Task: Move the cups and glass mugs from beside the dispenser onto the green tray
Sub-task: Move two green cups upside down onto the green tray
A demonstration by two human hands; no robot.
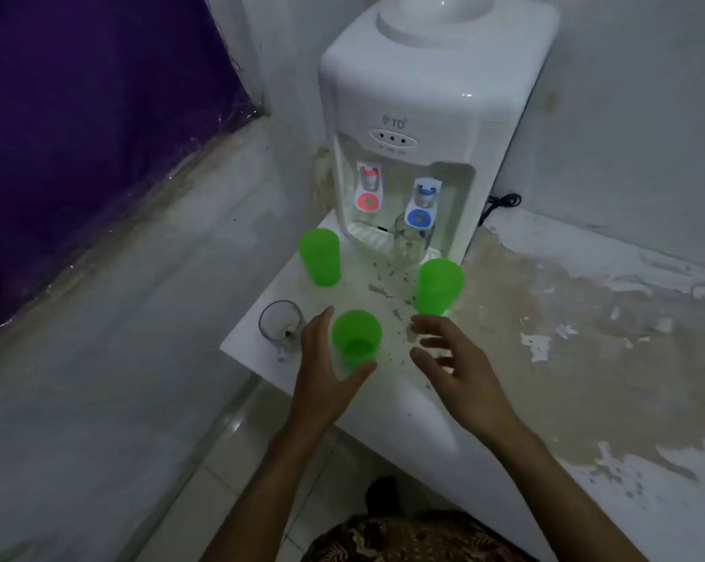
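Here I am at the white ledge (387, 403), and nothing looks moved yet as far as I can see: the green tray isn't anywhere in view, and five pieces stand in front of the dispenser (419, 127). My left hand (326, 379) is right at the nearest green cup (356, 337), fingers spread wide, thumb curling under its near side and fingertips up along its left flank, cupping around it but not closed; whether skin is touching plastic I can't tell. My right hand (452, 367) is open too, fingers fanned and empty, just below the right green cup (440, 286), close to its base but not gripping it. The far green cup (319, 256) stands untouched at the back left, near the dispenser's drip tray. One glass mug (281, 324) sits at the left edge of the ledge, just beside my left fingers, and a second glass mug (411, 242) stands on the drip tray under the blue tap. So I'd call this the very start: first grasps are forming, all three cups and both mugs are left to carry, and I'll need to find that tray.
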